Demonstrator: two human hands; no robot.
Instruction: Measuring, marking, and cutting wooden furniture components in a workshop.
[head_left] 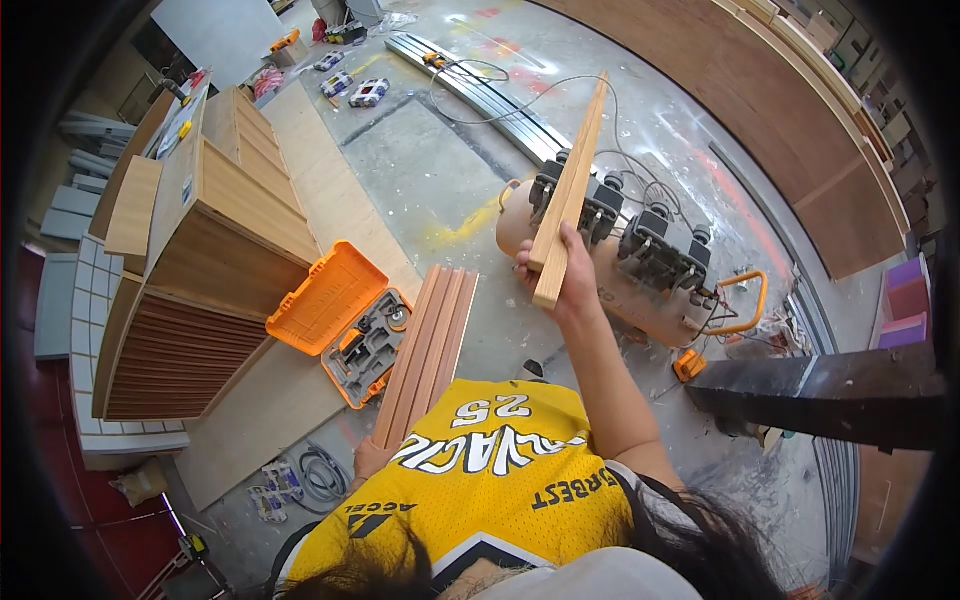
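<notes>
My right hand (572, 280), held out in front, is closed around two long light-brown wooden strips (580, 165). They lie side by side, point away from me, and have slightly uneven near ends. Low on my left side, my left hand (371, 462) grips the near end of a reddish-brown grooved wooden panel (428, 345). My shirt and the panel hide part of its fingers. Just left of the panel, an open orange tool case (325, 300) shows a grey moulded insert. Below the strips, partly covered by them, is an air compressor (515, 220) with a tan tank and black motors.
A wooden cabinet (225, 255) with a grooved front stands at left. Metal channels (480, 95) and a looping hose (540, 90) lie on the floor ahead. At right are a dark beam (820, 395) and a large wooden panel (730, 90). Coiled tubing (325, 475) lies lower left.
</notes>
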